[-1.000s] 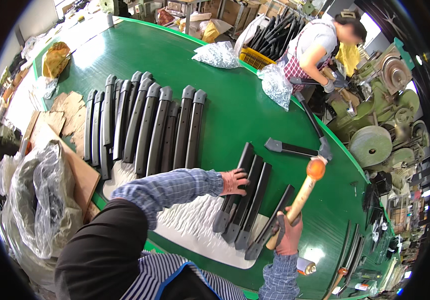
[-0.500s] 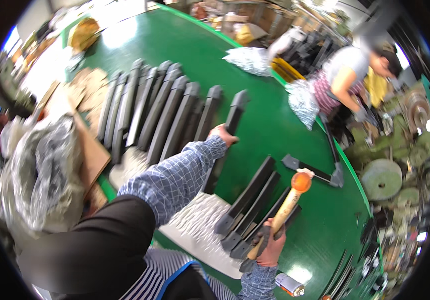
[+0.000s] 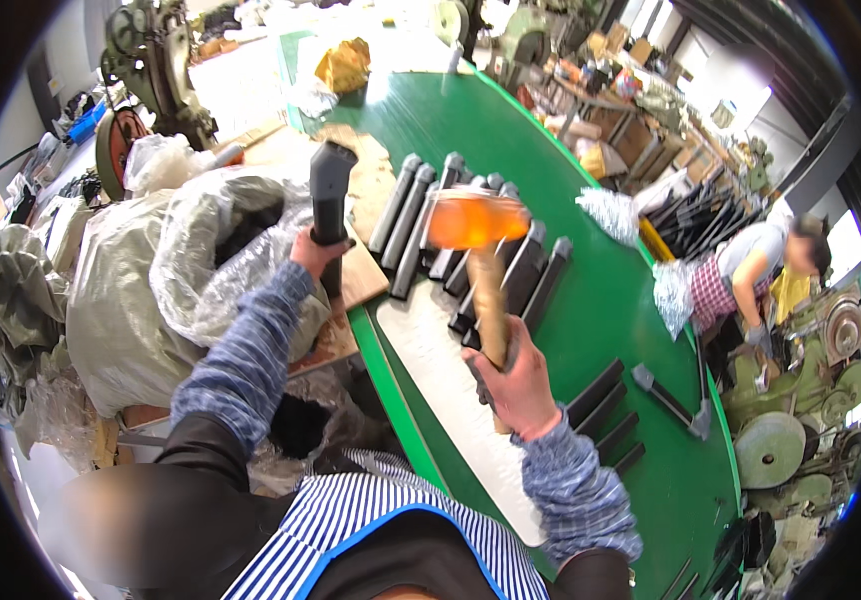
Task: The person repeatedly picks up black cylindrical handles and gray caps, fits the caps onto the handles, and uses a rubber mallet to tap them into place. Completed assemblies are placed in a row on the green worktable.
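Both fingers wrapped: black part [image 3: 332, 195]; mallet [image 3: 486, 290].

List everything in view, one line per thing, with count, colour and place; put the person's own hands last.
black part: one, black, held upright over the bags
mallet: one, orange head, wooden handle, raised over the table
row of black parts: several, black, mid table
green table: one, green, centre and right
plastic bags: several, clear and grey, left
co-worker: one, far right
left hand: grips the black part
right hand: grips the mallet handle
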Demonstrator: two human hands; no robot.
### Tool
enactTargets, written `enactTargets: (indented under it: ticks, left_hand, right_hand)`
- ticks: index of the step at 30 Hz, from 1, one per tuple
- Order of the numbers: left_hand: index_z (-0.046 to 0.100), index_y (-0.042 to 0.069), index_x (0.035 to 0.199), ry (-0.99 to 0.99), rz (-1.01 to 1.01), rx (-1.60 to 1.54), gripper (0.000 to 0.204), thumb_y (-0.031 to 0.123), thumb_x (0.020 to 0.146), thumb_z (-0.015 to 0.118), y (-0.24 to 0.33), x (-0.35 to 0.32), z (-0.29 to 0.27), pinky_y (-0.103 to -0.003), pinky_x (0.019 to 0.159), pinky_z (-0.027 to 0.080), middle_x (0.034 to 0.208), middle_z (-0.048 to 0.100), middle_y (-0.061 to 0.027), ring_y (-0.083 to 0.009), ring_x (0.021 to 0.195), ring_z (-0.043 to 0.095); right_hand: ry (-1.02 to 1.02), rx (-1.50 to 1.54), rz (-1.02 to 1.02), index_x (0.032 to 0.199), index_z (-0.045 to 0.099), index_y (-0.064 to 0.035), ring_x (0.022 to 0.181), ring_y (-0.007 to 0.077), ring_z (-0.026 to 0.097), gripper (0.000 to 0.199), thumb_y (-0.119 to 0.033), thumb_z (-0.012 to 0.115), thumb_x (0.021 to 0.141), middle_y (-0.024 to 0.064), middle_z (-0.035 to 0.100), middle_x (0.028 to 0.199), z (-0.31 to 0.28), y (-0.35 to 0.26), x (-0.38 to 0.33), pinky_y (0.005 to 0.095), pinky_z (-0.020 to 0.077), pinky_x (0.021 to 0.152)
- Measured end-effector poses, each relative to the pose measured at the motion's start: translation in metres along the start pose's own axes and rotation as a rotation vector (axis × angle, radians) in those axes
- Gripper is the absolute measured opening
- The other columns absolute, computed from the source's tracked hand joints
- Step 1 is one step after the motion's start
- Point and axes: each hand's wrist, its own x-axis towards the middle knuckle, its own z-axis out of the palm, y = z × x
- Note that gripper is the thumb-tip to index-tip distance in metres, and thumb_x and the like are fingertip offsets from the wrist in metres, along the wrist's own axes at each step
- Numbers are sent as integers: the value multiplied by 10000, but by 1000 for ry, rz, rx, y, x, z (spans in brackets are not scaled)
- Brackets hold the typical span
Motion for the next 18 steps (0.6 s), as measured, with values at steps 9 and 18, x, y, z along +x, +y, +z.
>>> enactTargets:
  ticks: [9, 18]
  left_hand:
    - [703, 43, 919, 7, 19, -263, 307, 171, 702, 878, -18, 0, -2, -313, 711, 527, 803, 698, -19, -91, 742, 612]
    - [701, 21, 911, 46, 13, -143, 314, 190, 711, 875, -10, -9, 2, -303, 702, 522, 797, 707, -20, -87, 726, 607]
  right_hand:
    - [401, -17, -587, 1167, 457, 17, 579, 386, 652, 402, -149, 685, 881, 216, 623, 698, 60, -133, 145, 461, 499, 501]
    - [-129, 160, -274, 1097, 564, 35, 698, 252, 677, 319, -173, 641, 867, 143, 682, 832, 23, -200, 145, 365, 561, 648]
